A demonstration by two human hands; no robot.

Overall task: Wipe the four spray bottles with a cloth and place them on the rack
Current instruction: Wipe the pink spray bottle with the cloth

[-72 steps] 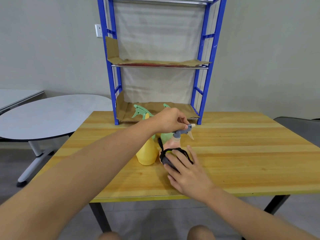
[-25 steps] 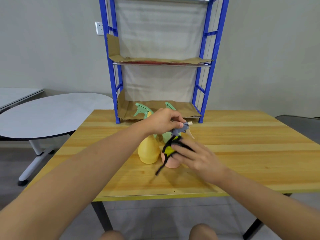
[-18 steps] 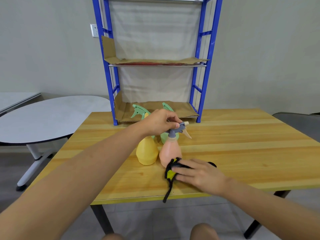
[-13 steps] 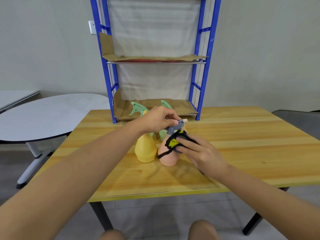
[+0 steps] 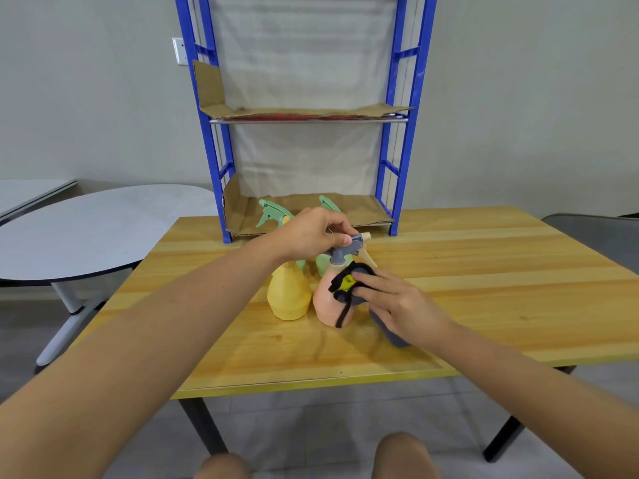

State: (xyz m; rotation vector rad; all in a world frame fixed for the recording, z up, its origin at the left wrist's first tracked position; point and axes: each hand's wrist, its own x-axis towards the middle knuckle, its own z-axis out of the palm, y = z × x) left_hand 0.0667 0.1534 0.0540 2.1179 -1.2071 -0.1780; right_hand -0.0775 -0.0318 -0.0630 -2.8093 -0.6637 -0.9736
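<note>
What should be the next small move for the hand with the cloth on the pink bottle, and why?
Probably slide the cloth down the pink bottle. The right hand presses it high, near the neck, while the left hand steadies the grey sprayer head; the lower body looks not yet covered.

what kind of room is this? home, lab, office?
Probably an office or meeting-type room set up for recording, not a home: plain grey wall, a wooden table with a blue metal rack lined with cardboard, and a grey oval table beside it.
</note>
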